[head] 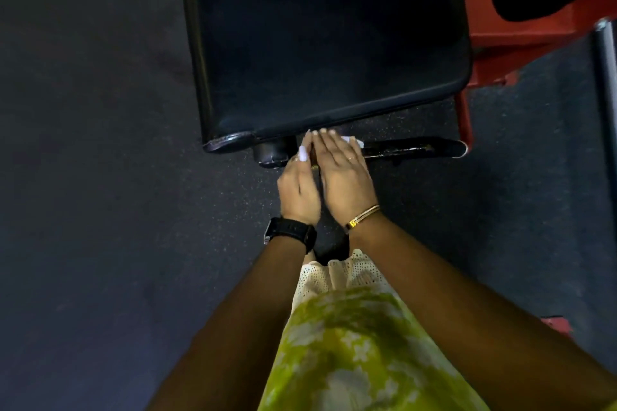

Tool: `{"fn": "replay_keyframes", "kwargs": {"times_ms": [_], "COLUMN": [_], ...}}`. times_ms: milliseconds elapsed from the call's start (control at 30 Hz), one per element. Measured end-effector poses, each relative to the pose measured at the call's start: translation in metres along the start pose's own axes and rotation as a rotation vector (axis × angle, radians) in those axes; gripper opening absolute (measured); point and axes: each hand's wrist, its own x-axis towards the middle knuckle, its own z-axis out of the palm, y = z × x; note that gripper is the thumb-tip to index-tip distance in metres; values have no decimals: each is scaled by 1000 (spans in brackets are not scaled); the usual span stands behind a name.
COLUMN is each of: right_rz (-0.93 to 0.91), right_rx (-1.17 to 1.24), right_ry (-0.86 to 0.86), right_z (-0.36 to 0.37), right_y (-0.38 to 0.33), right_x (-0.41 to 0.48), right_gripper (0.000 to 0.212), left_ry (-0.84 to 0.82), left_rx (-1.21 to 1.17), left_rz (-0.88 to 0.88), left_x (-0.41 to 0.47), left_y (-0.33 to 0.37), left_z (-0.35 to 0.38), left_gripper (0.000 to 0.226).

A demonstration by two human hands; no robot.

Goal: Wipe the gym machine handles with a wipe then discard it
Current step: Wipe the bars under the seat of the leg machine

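Head view, looking straight down. Both hands are on the black handle [410,148] that runs just below the near edge of the black seat pad [327,43]. Right hand [344,173] lies flat, fingers straight and close together, pressing the white wipe [352,141] onto the bar; only a crumpled corner of wipe shows past the fingertips. Left hand [297,187] sits touching the right, thumb resting on top of the bar; cannot tell whether its fingers curl round the bar. Step in hand, as judged: wiping, mid-handle, discard not yet begun. The long glossy stretch of bar toward the red frame [500,43] looks like the next ground to cover, which calls for sliding the pressed wipe along it while the left steadies. No bin in view. No brand, label or legible writing anywhere; face of the black watch [290,233] unreadable.
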Motion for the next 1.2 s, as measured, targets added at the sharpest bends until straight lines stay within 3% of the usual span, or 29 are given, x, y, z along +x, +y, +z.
{"fn": "replay_keyframes", "kwargs": {"times_ms": [167,233,367,500,600,700,833,900,1033,1200], "right_rz": [-298,-259,18,-118,-249,-260,24,82,-58,-111], "right_rx": [-122,-158,-79,-32,-18,-92,-116,-60,17,-107], "right_ry": [89,102,139,225,242,228,274,289,214,240], "right_z": [0,-9,-13,8,13,3,-14,-12,6,-12], "right_y": [51,73,55,10,23,72,100,85,59,112], "right_x": [-17,-17,4,0,-22,-34,-19,-8,-16,-38], "right_gripper": [48,47,45,36,33,43,47,46,37,42], "left_ry": [-35,-26,1,38,10,-51,-33,-42,-108,-120], "left_rx": [15,-18,-48,-24,31,264,785,894,1023,1201], "left_rz": [96,124,125,120,139,273,650,693,686,728], "left_x": [-6,-6,-6,-5,-4,-4,0,3,9,2], "left_y": [-9,-12,-15,-18,-19,-21,-24,-18,-14,-20], "left_z": [4,6,11,13,10,10,17,23,32,39], "left_gripper": [65,70,79,83,70,56,51,53,63,59]}}
